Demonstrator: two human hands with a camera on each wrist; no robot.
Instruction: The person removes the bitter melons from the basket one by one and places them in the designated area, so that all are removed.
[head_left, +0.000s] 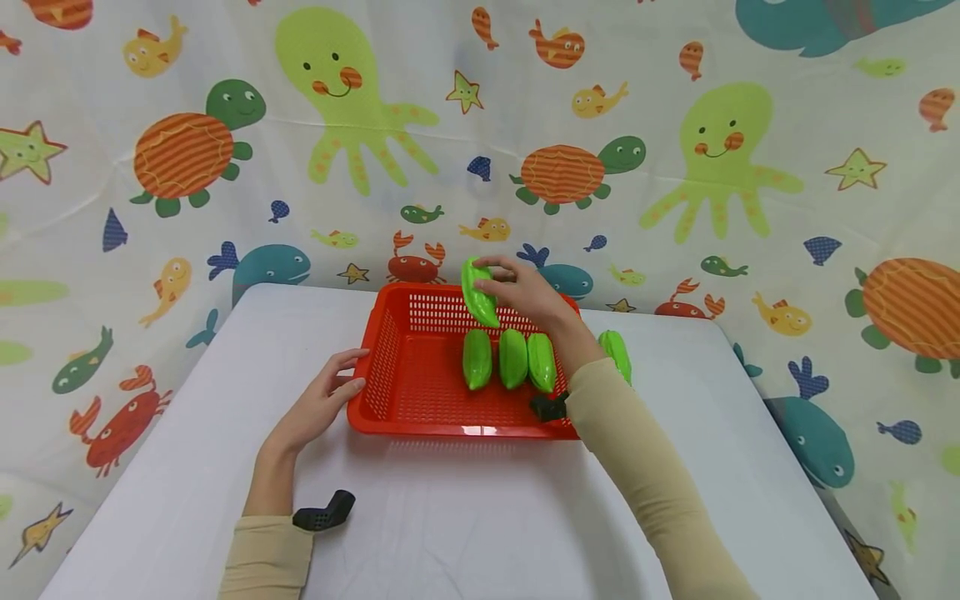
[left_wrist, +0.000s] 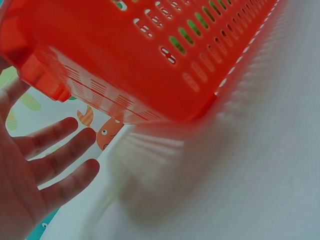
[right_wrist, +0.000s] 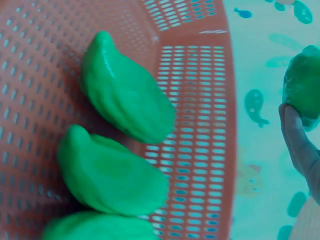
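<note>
A red plastic basket point(head_left: 427, 431) with slotted walls stands on the white table. Inside it, a row of three glossy green ridged fruits point(head_left: 477, 360) lies toward the right. My right hand point(head_left: 525, 293) holds another green ridged fruit point(head_left: 478, 300) by its side, above the basket's back rim. That held fruit point(right_wrist: 305, 87) shows at the right edge in the right wrist view, partly cut off. At the basket's left rim, my left hand point(head_left: 318, 404) touches the edge with extended fingers. In the left wrist view, several fingers point(left_wrist: 75, 185) are spread, apart from the wall.
One more green ridged fruit point(head_left: 615, 354) lies on the table right of the basket, partly behind the right forearm. A curtain point(head_left: 480, 217) printed with sea animals hangs behind the table point(head_left: 450, 517). Black wrist cameras point(head_left: 325, 511) sit on both wrists.
</note>
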